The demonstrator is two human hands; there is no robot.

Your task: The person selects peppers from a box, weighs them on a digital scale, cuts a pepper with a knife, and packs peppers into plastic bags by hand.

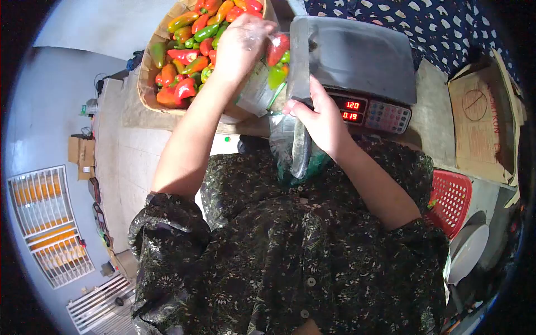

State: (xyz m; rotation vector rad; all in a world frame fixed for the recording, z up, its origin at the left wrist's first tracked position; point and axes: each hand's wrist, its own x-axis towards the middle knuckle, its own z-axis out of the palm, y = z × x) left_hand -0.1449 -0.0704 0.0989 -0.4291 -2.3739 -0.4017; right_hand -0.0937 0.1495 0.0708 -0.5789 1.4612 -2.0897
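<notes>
My left hand (243,47) reaches over the basket's right edge, its fingers closed on clear plastic and slightly smeared. Beside it, a clear plastic bag (269,84) with printing and a green line holds red and green peppers (277,49). My right hand (324,117) is closed, thumb and fingers around a long, narrow grey thing (301,148) with a dark part under the thumb; its exact kind is unclear. Behind that thing, crumpled clear and green plastic (281,134) hangs at my lap. A digital scale (360,58) stands just beyond the right hand, showing 1.20 and 0.19 in red.
Left of the scale, a wooden basket (144,84) is heaped with red, orange and green peppers. An open cardboard box (477,123) stands at the right, above a red perforated basket (449,195) and a white round dish (468,254). Dark patterned cloth (424,28) hangs behind.
</notes>
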